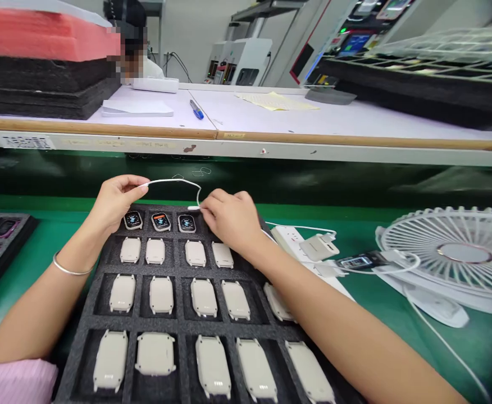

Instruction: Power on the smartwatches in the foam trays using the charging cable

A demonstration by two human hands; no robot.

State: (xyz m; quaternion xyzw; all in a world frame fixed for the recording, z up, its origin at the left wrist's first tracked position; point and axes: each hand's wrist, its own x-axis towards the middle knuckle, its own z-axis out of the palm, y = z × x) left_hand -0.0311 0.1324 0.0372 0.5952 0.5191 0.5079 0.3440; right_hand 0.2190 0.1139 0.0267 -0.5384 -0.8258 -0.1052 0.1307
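A thin white cable [174, 180] arcs above the far edge of a black foam tray [180, 286]. My left hand [117, 201] pinches one end of it between thumb and fingers, over the tray's far left corner. Closed at the cable's other side is my right hand [232, 220], its fingertips beside a small white piece [193, 208] at the tray's back edge. Three lit watches [160, 221] lie face up in the far row. Nearer rows hold several pale watch bodies [162, 294], backs up. My right forearm covers part of the tray's right side.
On the right, a white power strip [288, 238] with plugged-in chargers [319, 247] stands near a white fan [460, 252]. Another foam tray [1, 241] is at the left. A raised shelf [212, 126] crosses behind, bearing foam stacks, papers and a blue pen [196, 110]. A person sits beyond.
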